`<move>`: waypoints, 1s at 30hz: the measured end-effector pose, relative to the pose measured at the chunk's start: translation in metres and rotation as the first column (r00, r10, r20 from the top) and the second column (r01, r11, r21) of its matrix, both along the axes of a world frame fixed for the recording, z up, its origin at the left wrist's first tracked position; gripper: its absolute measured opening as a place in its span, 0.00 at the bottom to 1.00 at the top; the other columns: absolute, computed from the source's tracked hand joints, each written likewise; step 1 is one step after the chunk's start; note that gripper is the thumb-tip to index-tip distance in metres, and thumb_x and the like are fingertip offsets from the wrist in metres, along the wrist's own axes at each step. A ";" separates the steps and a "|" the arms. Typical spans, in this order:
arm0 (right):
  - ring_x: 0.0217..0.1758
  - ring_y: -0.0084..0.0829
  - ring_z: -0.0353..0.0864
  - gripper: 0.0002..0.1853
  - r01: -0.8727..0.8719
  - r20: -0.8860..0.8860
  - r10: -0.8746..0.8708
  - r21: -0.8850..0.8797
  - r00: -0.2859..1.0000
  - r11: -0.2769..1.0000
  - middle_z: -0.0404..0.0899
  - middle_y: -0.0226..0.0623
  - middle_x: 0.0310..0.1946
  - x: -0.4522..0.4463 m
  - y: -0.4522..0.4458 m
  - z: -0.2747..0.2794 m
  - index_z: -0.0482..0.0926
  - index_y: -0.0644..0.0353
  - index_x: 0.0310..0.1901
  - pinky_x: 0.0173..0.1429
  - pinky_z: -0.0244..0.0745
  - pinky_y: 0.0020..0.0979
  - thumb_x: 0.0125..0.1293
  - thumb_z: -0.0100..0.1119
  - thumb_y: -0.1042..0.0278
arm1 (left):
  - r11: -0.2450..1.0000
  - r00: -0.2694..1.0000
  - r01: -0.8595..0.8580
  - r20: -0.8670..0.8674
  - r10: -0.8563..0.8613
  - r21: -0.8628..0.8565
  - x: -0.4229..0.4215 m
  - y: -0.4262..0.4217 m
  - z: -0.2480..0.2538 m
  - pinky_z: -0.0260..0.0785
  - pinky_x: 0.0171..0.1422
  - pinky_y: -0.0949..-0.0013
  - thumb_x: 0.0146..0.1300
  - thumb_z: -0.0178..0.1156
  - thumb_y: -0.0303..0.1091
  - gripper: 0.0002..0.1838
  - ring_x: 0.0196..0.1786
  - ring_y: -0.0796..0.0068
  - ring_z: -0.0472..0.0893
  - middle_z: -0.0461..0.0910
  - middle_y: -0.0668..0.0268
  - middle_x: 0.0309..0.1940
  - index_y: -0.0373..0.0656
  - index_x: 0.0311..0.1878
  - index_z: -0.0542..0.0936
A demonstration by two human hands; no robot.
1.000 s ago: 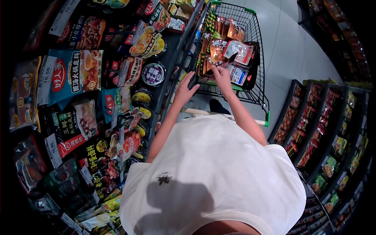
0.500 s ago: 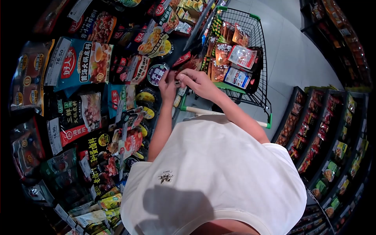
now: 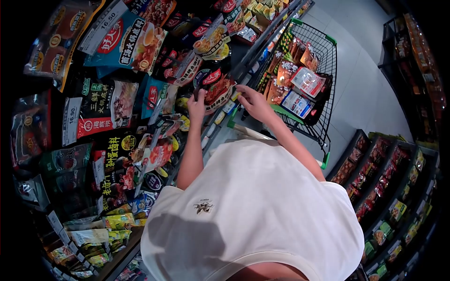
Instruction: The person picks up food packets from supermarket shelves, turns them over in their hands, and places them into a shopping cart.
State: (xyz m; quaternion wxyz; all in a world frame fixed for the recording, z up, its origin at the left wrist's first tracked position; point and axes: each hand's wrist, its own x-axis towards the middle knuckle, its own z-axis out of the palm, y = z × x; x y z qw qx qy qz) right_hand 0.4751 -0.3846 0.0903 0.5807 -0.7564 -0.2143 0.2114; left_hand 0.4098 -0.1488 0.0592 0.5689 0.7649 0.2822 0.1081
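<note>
A black-and-red food pouch (image 3: 218, 93) with a picture of a dish on it is held up between my hands, its printed front turned toward me. My left hand (image 3: 197, 107) grips its left edge, thumb on the front. At the right edge, my right hand (image 3: 254, 104) has its fingertips pinched at the pouch's side. Just behind the pouch are shelf rows of similar packets, among them a white-and-red pouch (image 3: 186, 69) and a blue pouch (image 3: 157, 96).
A wire shopping cart (image 3: 333, 70) with green corners stands ahead to the right, holding several orange pouches (image 3: 286, 75) and a red-and-white packet (image 3: 308, 82). Stocked shelves run along my left with price tags (image 3: 104, 28). More shelving (image 3: 389, 182) stands at right.
The pouch has turned from nearly edge-on to face me. My hands have moved apart to its two sides, and the view has shifted so the cart appears further right and lower.
</note>
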 end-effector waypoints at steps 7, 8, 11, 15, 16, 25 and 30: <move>0.57 0.36 0.83 0.24 -0.154 -0.024 0.153 -0.074 0.988 0.985 0.78 0.48 0.60 -0.006 0.020 0.000 0.67 0.63 0.69 0.59 0.78 0.34 0.73 0.55 0.72 | 0.965 0.969 -0.242 0.030 0.246 -0.098 -0.013 0.033 -0.062 0.50 0.31 0.65 0.69 0.59 0.62 0.34 0.23 0.80 0.57 0.55 0.74 0.18 0.45 0.20 0.59; 0.56 0.38 0.83 0.24 -0.156 0.006 0.157 -0.071 0.988 0.985 0.79 0.49 0.59 -0.007 0.023 -0.003 0.68 0.62 0.68 0.58 0.78 0.36 0.72 0.55 0.71 | 0.966 0.969 -0.245 0.003 0.246 -0.085 -0.014 0.039 -0.064 0.49 0.31 0.64 0.69 0.59 0.63 0.35 0.23 0.80 0.56 0.54 0.74 0.18 0.46 0.20 0.58; 0.53 0.42 0.83 0.24 -0.167 0.070 0.172 -0.069 0.983 0.983 0.80 0.49 0.56 -0.009 0.030 -0.008 0.69 0.61 0.68 0.56 0.77 0.39 0.71 0.56 0.70 | 0.969 0.971 -0.239 -0.007 0.239 -0.060 -0.011 0.049 -0.060 0.47 0.31 0.63 0.69 0.58 0.64 0.35 0.23 0.80 0.54 0.52 0.75 0.18 0.47 0.20 0.56; 0.55 0.42 0.83 0.25 -0.199 0.087 0.208 -0.097 0.974 0.975 0.79 0.50 0.57 -0.012 0.037 -0.005 0.69 0.60 0.68 0.57 0.77 0.39 0.71 0.56 0.68 | 0.965 0.966 -0.244 0.070 0.251 -0.098 0.003 0.055 -0.046 0.45 0.30 0.62 0.69 0.57 0.65 0.35 0.23 0.79 0.54 0.51 0.75 0.18 0.47 0.21 0.56; 0.55 0.43 0.83 0.25 -0.204 0.088 0.213 -0.107 0.973 0.973 0.79 0.50 0.58 -0.014 0.039 -0.004 0.69 0.60 0.68 0.57 0.77 0.39 0.71 0.56 0.68 | 0.964 0.967 -0.246 0.048 0.251 -0.099 0.005 0.058 -0.043 0.45 0.30 0.63 0.69 0.57 0.65 0.35 0.23 0.79 0.54 0.51 0.75 0.18 0.47 0.21 0.56; 0.53 0.45 0.84 0.26 -0.222 0.003 0.226 -0.169 0.974 0.960 0.83 0.52 0.50 -0.019 0.039 0.000 0.68 0.59 0.70 0.56 0.78 0.39 0.72 0.57 0.68 | 0.962 0.982 -0.181 0.007 0.186 -0.204 0.018 0.074 -0.029 0.60 0.38 0.65 0.69 0.57 0.64 0.32 0.30 0.77 0.66 0.68 0.71 0.23 0.37 0.32 0.75; 0.51 0.44 0.85 0.26 -0.220 0.003 0.224 -0.162 0.975 0.962 0.83 0.51 0.49 -0.020 0.039 0.003 0.67 0.60 0.70 0.56 0.78 0.37 0.72 0.56 0.69 | 0.929 0.979 -0.171 0.050 0.198 -0.327 0.026 0.074 -0.025 0.55 0.38 0.66 0.69 0.56 0.65 0.30 0.28 0.79 0.60 0.58 0.76 0.22 0.44 0.29 0.70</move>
